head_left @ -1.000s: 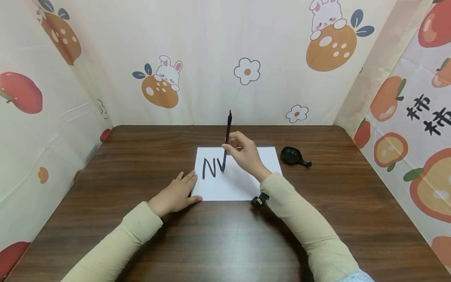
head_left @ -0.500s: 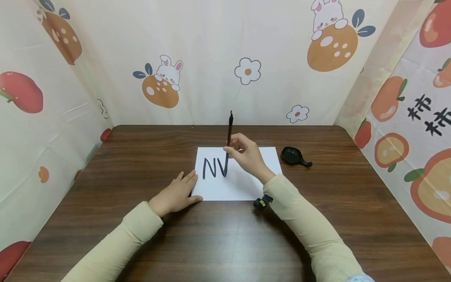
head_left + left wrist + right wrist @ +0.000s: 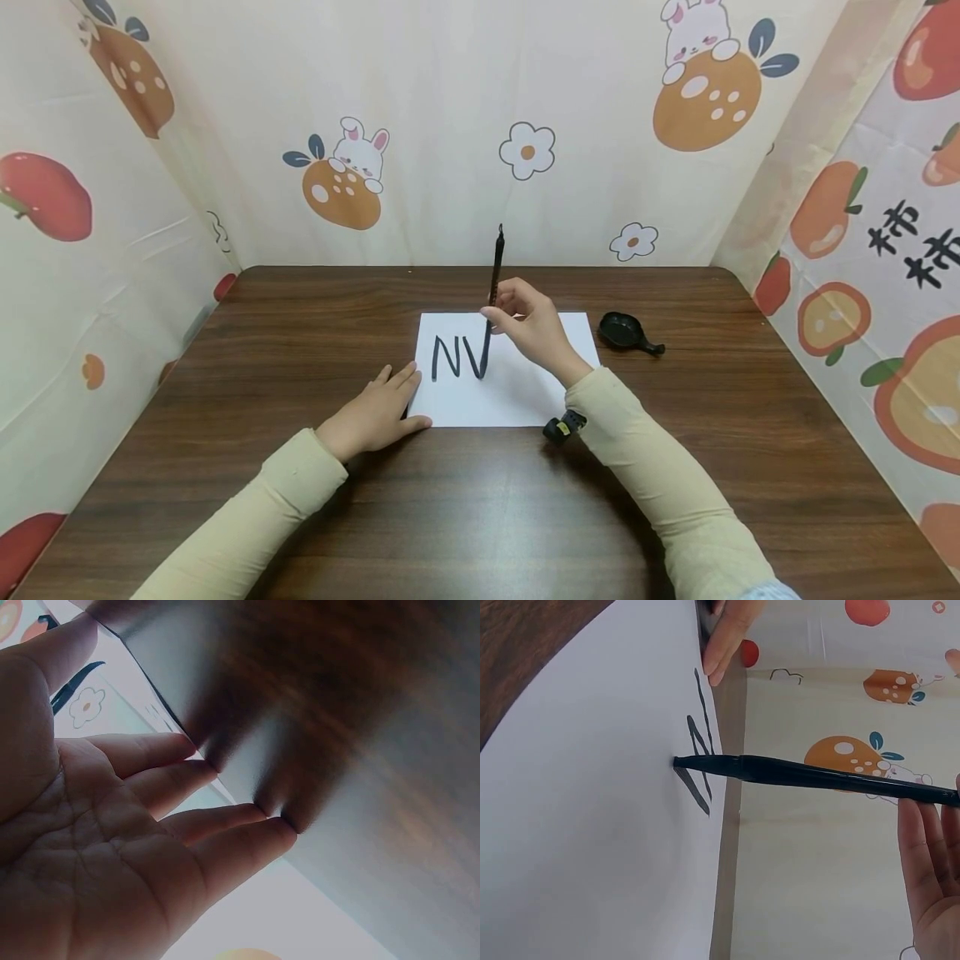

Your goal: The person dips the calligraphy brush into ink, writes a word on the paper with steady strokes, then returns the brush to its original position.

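Observation:
A black writing brush (image 3: 496, 271) stands nearly upright over a white sheet of paper (image 3: 517, 400), pinched between the thumb and fingers of my right hand (image 3: 534, 327). In the right wrist view the tip of the brush (image 3: 780, 771) touches the paper at the end of a dark stroke. Black strokes (image 3: 447, 357) on the left half of the sheet look like an N and a V-like shape. My left hand (image 3: 372, 414) lies with straight fingers on the left edge of the paper; in the left wrist view its fingertips (image 3: 281, 825) press on the surface.
A small black pan-shaped dish (image 3: 622, 331) with a short handle sits right of the paper on the brown wooden table (image 3: 300, 317). Printed curtains (image 3: 450, 83) stand behind and on both sides of the table. A dark wrist camera (image 3: 562, 427) is strapped to my right wrist.
My right hand and the brush have moved slightly right, while the tip has come down toward me, lengthening the slanted stroke after the N. My left hand has stayed put.

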`<state>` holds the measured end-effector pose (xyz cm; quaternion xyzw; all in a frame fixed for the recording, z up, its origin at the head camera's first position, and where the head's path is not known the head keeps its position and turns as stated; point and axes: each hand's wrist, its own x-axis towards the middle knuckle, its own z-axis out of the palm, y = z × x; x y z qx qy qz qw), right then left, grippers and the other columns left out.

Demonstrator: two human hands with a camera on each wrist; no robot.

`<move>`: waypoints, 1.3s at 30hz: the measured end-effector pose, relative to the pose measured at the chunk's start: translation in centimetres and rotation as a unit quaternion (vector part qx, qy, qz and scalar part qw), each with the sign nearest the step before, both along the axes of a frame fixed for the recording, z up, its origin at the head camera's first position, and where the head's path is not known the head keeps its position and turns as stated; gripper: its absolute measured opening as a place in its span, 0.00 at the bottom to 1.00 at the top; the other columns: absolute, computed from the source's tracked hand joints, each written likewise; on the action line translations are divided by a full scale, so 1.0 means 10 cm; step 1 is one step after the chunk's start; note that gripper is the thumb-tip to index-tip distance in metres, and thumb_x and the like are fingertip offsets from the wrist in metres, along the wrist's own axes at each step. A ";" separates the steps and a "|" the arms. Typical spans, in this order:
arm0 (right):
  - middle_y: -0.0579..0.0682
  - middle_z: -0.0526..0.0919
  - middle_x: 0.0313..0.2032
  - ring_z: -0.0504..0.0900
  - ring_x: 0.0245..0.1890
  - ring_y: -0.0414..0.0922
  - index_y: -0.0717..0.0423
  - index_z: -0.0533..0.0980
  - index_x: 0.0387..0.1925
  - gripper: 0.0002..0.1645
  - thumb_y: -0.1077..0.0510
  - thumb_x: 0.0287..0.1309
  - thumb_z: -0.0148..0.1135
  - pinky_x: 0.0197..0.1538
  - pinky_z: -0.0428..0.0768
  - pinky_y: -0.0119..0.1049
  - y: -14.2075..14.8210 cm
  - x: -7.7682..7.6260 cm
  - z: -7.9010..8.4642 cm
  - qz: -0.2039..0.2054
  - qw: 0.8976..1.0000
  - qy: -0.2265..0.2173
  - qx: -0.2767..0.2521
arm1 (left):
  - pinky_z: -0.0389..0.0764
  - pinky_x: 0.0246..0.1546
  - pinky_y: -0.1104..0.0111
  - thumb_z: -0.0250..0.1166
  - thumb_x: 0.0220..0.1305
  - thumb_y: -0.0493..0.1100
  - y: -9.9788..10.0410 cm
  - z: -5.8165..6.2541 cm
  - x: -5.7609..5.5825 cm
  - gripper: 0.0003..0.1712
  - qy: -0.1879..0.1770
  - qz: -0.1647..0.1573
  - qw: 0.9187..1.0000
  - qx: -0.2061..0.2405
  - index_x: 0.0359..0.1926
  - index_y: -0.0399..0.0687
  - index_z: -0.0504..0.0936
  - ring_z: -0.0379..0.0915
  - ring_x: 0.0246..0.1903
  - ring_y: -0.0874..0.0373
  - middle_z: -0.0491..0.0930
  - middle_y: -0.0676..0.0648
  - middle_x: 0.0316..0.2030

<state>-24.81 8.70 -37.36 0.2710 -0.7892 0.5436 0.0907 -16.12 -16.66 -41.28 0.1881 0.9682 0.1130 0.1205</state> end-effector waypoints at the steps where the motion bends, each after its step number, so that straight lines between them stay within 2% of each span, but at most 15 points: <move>1: 0.56 0.81 0.33 0.83 0.30 0.50 0.55 0.76 0.44 0.11 0.58 0.61 0.67 0.35 0.86 0.36 0.00 0.00 0.00 0.000 1.000 -0.001 -0.001 | 0.57 0.68 0.38 0.60 0.67 0.59 0.00 0.00 0.00 0.46 -0.001 0.000 1.000 0.000 0.72 0.32 0.58 0.47 0.71 0.26 0.53 0.34 0.75; 18: 0.56 0.81 0.35 0.84 0.32 0.49 0.56 0.76 0.45 0.12 0.58 0.61 0.67 0.37 0.86 0.34 0.01 -0.08 -0.02 -0.013 1.000 -0.016 -0.003 | 0.59 0.67 0.37 0.59 0.68 0.59 0.01 0.02 -0.01 0.46 -0.010 0.003 1.000 -0.001 0.73 0.33 0.57 0.46 0.72 0.26 0.51 0.35 0.75; 27: 0.56 0.81 0.35 0.83 0.32 0.49 0.56 0.76 0.45 0.12 0.58 0.62 0.66 0.37 0.86 0.33 0.01 -0.12 -0.05 -0.012 1.000 -0.006 -0.005 | 0.58 0.67 0.37 0.60 0.68 0.59 0.00 0.01 -0.01 0.46 -0.010 0.003 1.000 0.000 0.73 0.33 0.57 0.46 0.72 0.26 0.52 0.35 0.75; 34: 0.56 0.80 0.35 0.83 0.32 0.54 0.57 0.75 0.46 0.12 0.59 0.62 0.65 0.38 0.87 0.38 0.01 -0.15 -0.06 -0.015 1.000 0.001 -0.012 | 0.60 0.66 0.36 0.60 0.68 0.60 0.00 0.01 -0.01 0.46 -0.011 0.006 1.000 -0.004 0.73 0.33 0.57 0.46 0.71 0.26 0.51 0.35 0.75; 39: 0.56 0.81 0.36 0.83 0.31 0.49 0.57 0.75 0.47 0.13 0.58 0.62 0.65 0.38 0.86 0.34 0.01 -0.17 -0.07 -0.029 1.000 0.002 -0.009 | 0.60 0.66 0.36 0.60 0.68 0.60 0.00 0.01 -0.01 0.46 -0.011 0.006 1.000 -0.003 0.73 0.33 0.58 0.46 0.71 0.26 0.51 0.35 0.75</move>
